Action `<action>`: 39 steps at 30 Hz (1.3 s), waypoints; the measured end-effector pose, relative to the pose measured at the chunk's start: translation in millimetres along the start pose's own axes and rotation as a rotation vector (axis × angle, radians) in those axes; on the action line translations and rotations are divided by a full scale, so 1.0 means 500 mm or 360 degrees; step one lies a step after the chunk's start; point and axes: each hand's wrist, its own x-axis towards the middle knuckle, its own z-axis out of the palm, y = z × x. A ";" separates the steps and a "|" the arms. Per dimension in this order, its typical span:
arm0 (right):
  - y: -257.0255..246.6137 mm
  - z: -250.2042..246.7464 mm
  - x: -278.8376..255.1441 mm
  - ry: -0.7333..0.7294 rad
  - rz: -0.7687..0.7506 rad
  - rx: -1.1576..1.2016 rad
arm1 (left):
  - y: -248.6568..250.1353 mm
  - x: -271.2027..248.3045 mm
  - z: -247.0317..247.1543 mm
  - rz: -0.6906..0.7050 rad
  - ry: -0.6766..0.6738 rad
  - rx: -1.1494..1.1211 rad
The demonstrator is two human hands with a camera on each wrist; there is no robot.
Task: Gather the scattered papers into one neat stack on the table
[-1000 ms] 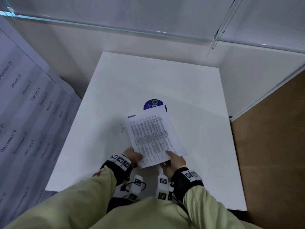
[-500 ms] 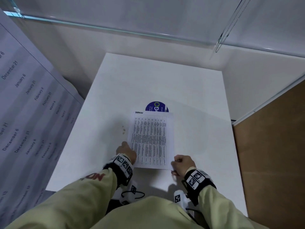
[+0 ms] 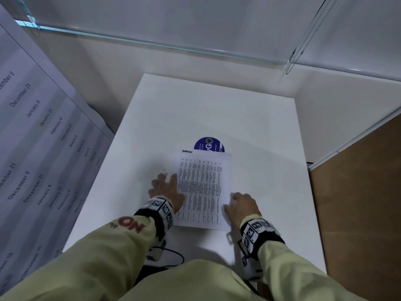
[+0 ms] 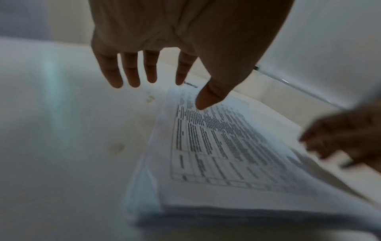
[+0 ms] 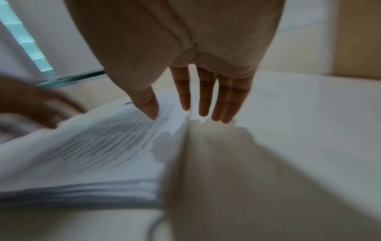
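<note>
A stack of printed papers lies flat and squared on the white table, its top sheet a dense table of text. My left hand lies beside the stack's left edge with fingers spread and straight; in the left wrist view the left hand has its thumb over the top sheet of the papers. My right hand sits at the right edge. In the right wrist view, the right hand has its fingers extended along that edge of the papers. Neither hand grips anything.
A round blue sticker shows from under the stack's far edge. A large calendar sheet leans at the left. Glass panels stand behind the table. A brown board lies to the right.
The stack, held tilted in both hands a second ago, now lies straight on the table. Both hands have let go and moved forward along its sides with the fingers opened.
</note>
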 end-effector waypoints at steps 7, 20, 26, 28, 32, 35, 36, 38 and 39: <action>-0.101 -0.004 0.081 -0.0081 -0.0604 -0.0551 | 0.050 0.071 0.003 0.0687 -0.0312 0.0596; -0.084 0.064 0.153 -0.0479 -0.0540 -0.0949 | 0.030 0.129 0.044 0.0726 -0.0546 0.0857; -0.101 0.056 0.146 -0.0493 -0.0516 -0.1063 | 0.032 0.120 0.036 0.0717 -0.0545 0.0813; -0.110 0.054 0.145 -0.0490 -0.0489 -0.1138 | 0.035 0.118 0.032 0.0712 -0.0564 0.0860; -0.136 0.045 0.134 -0.0496 -0.0430 -0.1161 | 0.068 0.093 0.007 0.0584 -0.0593 0.0860; -0.148 0.036 0.131 -0.0458 -0.0396 -0.1039 | 0.088 0.072 -0.004 0.0541 -0.0536 0.0755; -0.147 0.036 0.135 -0.0438 -0.0382 -0.1027 | 0.088 0.072 0.000 0.0523 -0.0504 0.0772; -0.147 0.024 0.127 -0.0383 -0.0408 -0.1045 | 0.079 0.066 0.000 0.0509 -0.0447 0.0829; -0.147 0.016 0.115 -0.0378 -0.0404 -0.1036 | 0.074 0.058 -0.003 0.0478 -0.0481 0.0827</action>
